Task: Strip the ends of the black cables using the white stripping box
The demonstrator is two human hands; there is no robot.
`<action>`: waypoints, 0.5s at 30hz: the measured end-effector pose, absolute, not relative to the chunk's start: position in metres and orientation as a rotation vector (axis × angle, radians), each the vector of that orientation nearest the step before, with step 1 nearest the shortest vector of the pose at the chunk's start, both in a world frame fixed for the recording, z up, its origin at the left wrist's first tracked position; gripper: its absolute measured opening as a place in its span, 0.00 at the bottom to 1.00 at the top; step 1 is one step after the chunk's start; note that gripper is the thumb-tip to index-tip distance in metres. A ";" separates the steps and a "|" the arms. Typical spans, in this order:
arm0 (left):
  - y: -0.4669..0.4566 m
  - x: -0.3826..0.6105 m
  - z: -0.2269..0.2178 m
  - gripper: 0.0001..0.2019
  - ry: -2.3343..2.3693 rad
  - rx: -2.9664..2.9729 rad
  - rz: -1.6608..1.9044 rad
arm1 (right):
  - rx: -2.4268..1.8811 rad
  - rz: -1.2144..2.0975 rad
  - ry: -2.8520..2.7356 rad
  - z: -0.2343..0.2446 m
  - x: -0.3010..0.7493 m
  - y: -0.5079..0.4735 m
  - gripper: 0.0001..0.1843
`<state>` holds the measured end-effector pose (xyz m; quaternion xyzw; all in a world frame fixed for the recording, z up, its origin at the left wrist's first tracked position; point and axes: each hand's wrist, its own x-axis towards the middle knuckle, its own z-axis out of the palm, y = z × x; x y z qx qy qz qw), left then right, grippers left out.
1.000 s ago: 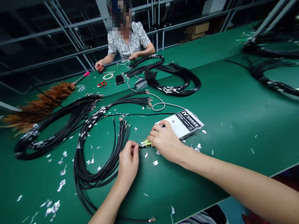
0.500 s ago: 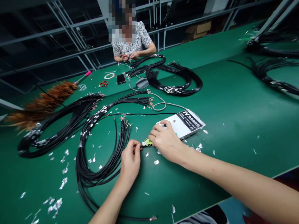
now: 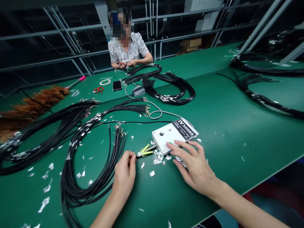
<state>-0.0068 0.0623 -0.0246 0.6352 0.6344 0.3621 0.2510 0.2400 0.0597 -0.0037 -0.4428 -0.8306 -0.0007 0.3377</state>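
My left hand (image 3: 125, 175) is closed in a pinch on the end of a black cable, mostly hidden by the fingers. Just past the fingertips, a yellow-green clip (image 3: 144, 150) grips the cable's thin wires. The clip sits on a metal shaft (image 3: 152, 147) that comes out of a white wire-twisting machine (image 3: 159, 141) with a black label. My right hand (image 3: 196, 166) is open, fingers spread over the machine's near edge, one fingertip at the green button (image 3: 170, 143). A bundle of black cables (image 3: 82, 183) curves beside my left hand, its stripped copper ends pointing up.
Foil scraps (image 3: 158, 157) litter the green table (image 3: 237, 126). More cable coils (image 3: 187, 91) lie farther back and at the right. A feather duster (image 3: 45, 101), orange-handled scissors (image 3: 98, 90) and a phone (image 3: 117, 85) are at left. Across the table sits a person (image 3: 129, 52) with both hands together.
My right hand has let go of the clip and moved right, fingers spreading, to the machine's button. My left hand keeps its pinch at the clip. The whole view has shifted slightly.
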 end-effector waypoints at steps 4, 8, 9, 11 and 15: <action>0.060 -0.012 -0.025 0.08 1.753 1.734 0.974 | -1.153 -0.055 -2.114 -0.011 0.235 0.062 0.09; 0.056 -0.020 -0.023 0.08 1.793 1.700 0.982 | -1.129 -0.058 -2.102 -0.011 0.237 0.066 0.10; 0.054 -0.021 -0.022 0.08 1.798 1.687 0.986 | -1.125 -0.049 -2.100 -0.011 0.237 0.066 0.11; 0.051 -0.024 -0.018 0.09 1.799 1.660 0.990 | -1.107 -0.019 -2.089 -0.009 0.234 0.062 0.13; 0.037 -0.028 -0.013 0.07 1.764 1.665 1.027 | -0.987 0.121 -2.102 -0.010 0.219 0.047 0.15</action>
